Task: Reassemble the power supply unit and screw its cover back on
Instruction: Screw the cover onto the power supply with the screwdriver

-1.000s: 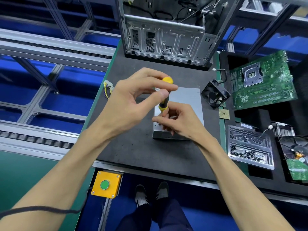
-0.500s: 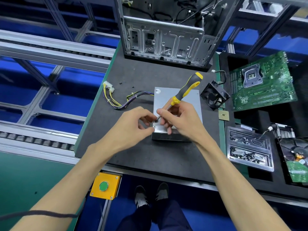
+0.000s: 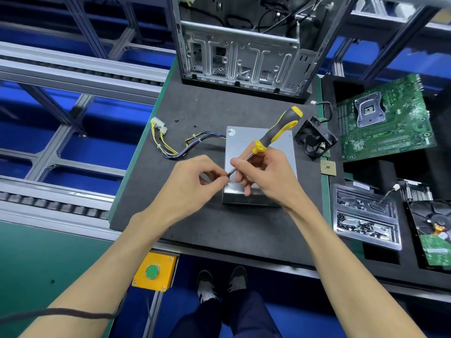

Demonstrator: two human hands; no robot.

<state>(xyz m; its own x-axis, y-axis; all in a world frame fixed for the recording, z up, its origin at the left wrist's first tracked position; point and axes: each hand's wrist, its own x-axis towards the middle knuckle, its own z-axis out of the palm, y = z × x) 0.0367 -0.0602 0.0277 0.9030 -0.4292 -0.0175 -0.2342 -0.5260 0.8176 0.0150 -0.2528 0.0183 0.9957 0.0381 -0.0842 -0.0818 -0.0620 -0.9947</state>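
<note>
The grey metal power supply unit [image 3: 246, 142] lies flat on the black foam mat [image 3: 195, 215], its cable bundle [image 3: 175, 142] trailing to the left. My right hand [image 3: 266, 176] grips the shaft of a yellow-and-grey screwdriver [image 3: 278, 132], which tilts up to the right. Its tip points down-left at the unit's near left corner. My left hand [image 3: 192, 184] pinches something small and dark at that tip; what it is stays too small to tell. Two loose black screws [image 3: 185, 123] lie on the mat behind the cables.
An open computer case [image 3: 241, 45] stands at the back of the mat. A black fan [image 3: 314, 140], a CPU chip [image 3: 328, 167], a green motherboard [image 3: 383, 118], a clear screw tray [image 3: 366, 215] and a hard drive [image 3: 434, 235] sit to the right. A yellow button box [image 3: 153, 272] hangs below.
The screwdriver went from upright over the unit to tilted up-right. My left hand left the handle top and dropped to the tip at the near left corner.
</note>
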